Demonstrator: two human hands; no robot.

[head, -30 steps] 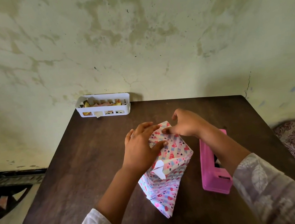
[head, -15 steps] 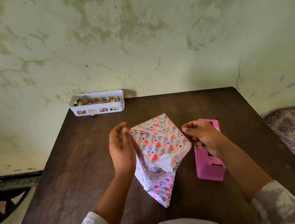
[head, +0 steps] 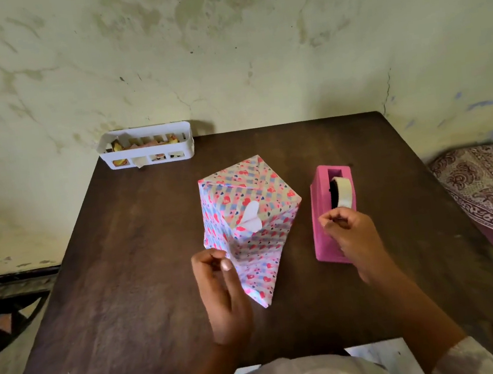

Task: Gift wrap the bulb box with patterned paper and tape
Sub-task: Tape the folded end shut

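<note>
Centre of the frame: tall box wrapped in heart-patterned pink, blue and white paper [head: 246, 205], upright on a dark brown wooden table [head: 130, 263], top folds closed, a loose white-backed paper flap [head: 250, 219] jutting out on the near face, lower wrapping flared out toward the viewer. Lower centre: left hand [head: 222, 292], raised just beside the lower left edge of the wrapping, thumb and fingertips drawn together, fingers curled; whether a small piece is pinched between them cannot be told. Right of centre: pink plastic tape dispenser [head: 325, 217] standing near the box but apart from it, roll of pale tape [head: 342, 192] seated in its slot. Right hand [head: 352, 236] at the near end of the dispenser, fingers curled, thumb and forefinger pinching at the tape end. Upper left of the table, against the stained wall [head: 222, 50]: white slotted plastic basket [head: 146, 149] holding coloured paper scraps. Right edge: patterned maroon fabric [head: 487, 185].
</note>
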